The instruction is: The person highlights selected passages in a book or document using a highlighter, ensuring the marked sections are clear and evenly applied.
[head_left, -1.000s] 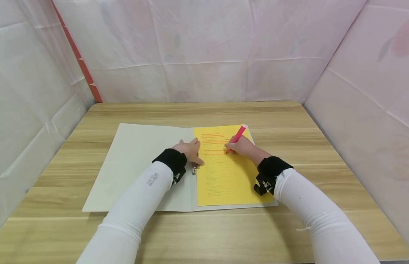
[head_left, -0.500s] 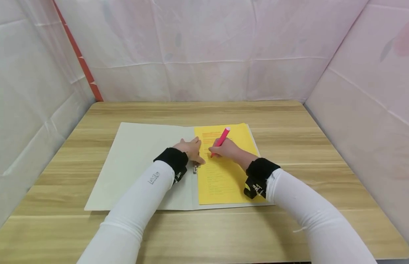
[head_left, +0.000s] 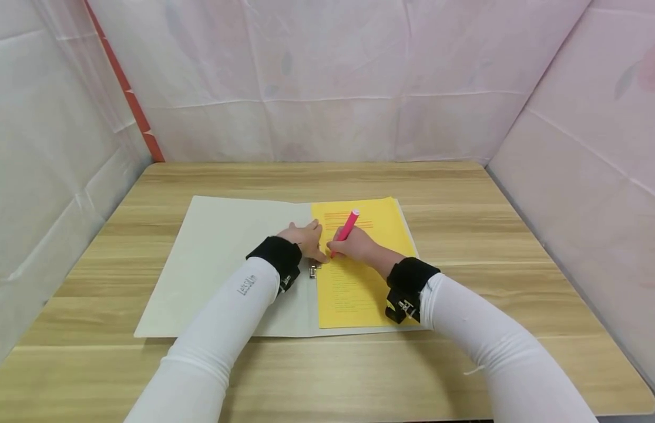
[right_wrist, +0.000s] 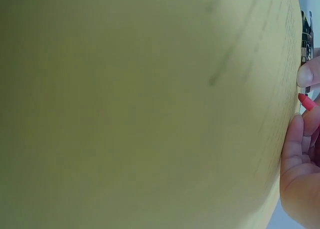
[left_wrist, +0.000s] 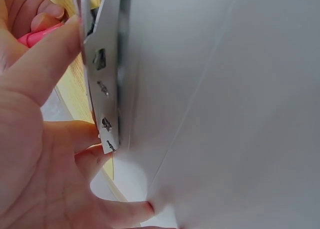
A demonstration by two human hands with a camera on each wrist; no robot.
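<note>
On the yellow paper (head_left: pixel 359 276) my right hand (head_left: pixel 353 245) grips a pink pen (head_left: pixel 345 232)
My left hand (head_left: pixel 306 239) lies flat with straight fingers on the open folder (head_left: pixel 221 258), beside its metal clip (head_left: pixel 312 270)

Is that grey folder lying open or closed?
Open. The folder lies spread flat on the table, its left cover bare, a yellow sheet on its right half.
</note>
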